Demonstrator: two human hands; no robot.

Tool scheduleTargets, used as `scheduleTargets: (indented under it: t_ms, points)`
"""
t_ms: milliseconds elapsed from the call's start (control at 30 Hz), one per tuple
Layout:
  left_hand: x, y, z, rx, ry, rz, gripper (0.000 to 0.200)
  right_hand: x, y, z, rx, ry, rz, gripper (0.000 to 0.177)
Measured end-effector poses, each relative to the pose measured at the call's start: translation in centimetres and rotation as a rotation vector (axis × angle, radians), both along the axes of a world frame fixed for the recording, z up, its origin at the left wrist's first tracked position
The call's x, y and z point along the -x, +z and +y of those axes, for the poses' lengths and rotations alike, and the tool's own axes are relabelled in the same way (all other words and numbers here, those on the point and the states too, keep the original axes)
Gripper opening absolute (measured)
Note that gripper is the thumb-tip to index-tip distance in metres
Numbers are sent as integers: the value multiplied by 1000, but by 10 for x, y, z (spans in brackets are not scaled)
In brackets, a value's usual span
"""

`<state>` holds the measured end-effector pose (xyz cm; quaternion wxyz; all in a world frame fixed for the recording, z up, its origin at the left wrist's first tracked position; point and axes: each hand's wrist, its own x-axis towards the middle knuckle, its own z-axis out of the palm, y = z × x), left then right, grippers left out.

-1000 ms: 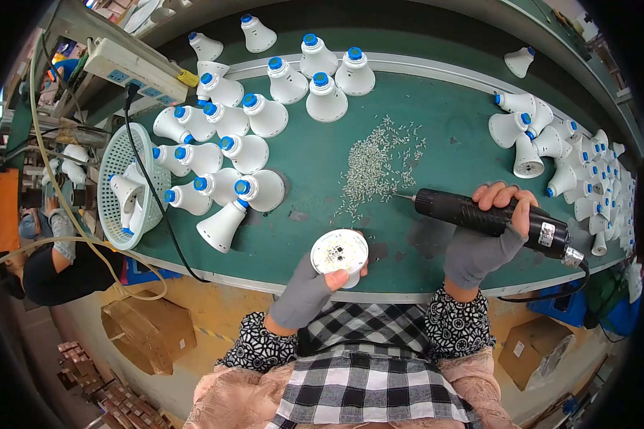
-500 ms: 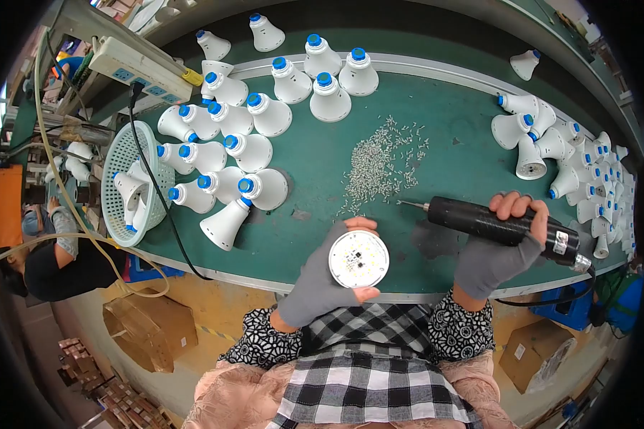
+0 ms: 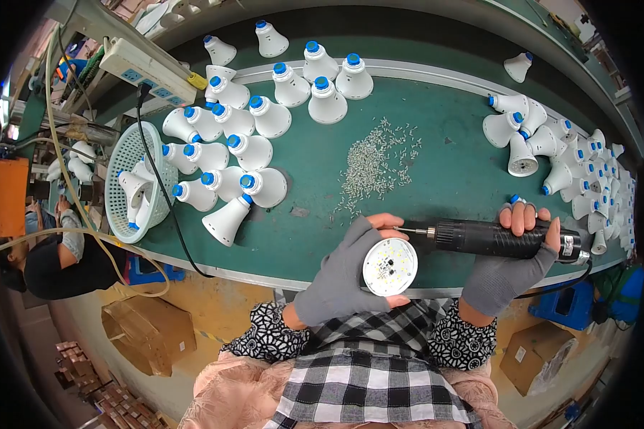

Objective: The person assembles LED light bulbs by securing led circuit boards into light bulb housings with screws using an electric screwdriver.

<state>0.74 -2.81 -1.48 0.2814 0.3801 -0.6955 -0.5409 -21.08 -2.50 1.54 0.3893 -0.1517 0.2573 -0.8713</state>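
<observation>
My left hand (image 3: 335, 280), in a grey fingerless glove, is closed around an LED bulb (image 3: 390, 267). The bulb's round white face with its circuit board is turned up toward me. In my gloved right hand (image 3: 506, 273) is a black electric screwdriver (image 3: 472, 237), lying nearly level with its bit pointing left. The bit's tip is right at the fingertips of my left hand, just above the bulb's rim. Beyond both hands, a pile of small silver screws (image 3: 371, 168) is spread over the green table (image 3: 454, 171).
White bulb housings with blue caps (image 3: 270, 116) stand in a group at the left, and more bulb housings (image 3: 579, 161) crowd the right end. A pale green basket (image 3: 114, 189) holds several bulb housings. A power strip (image 3: 147, 71) has a black cable hanging across the table's left side.
My left hand has moved right with the bulb, tilting its face slightly. The screwdriver has lowered and levelled, and its tip has come to the left fingertips.
</observation>
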Motion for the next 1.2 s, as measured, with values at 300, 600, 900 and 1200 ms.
scheduleTargets:
  t_ms: [300,600,900,1200]
  points:
    - [-4,-4,6,113,57,-90,71,2,-2,2,18,4,-13,19]
    - [1,4,5,323,1,-101,67,0,-1,4,3,38,-33,20]
    - [2,1,7,357,28,-120,66,-2,5,6,11,27,11,19]
    - [2,4,7,410,-21,-170,67,-5,7,7,20,33,82,19]
